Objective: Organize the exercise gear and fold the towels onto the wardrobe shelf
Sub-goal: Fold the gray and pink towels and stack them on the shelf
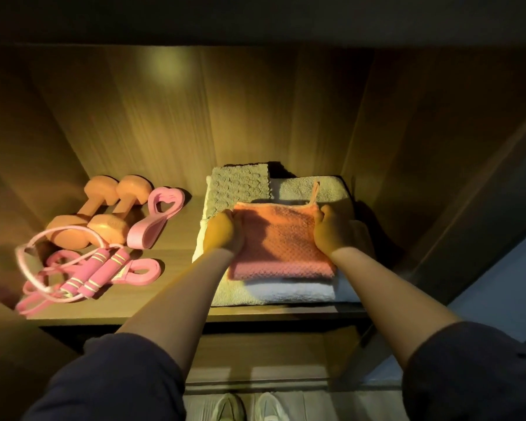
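Centre right of frame: folded pink towel (281,244) on the white-and-grey towel stack (289,291), wardrobe shelf (176,247). Left hand (225,232) and right hand (331,229) grip its opposite side edges, fingers curled. Its long axis runs left to right between them, both hands equally near.

Single head view; wide-angle, edges bowed; faces forward and down into shelf (176,253); near, shelf fills frame; forearms (176,299) enter from bottom corners; shoes (230,408) at lower edge.
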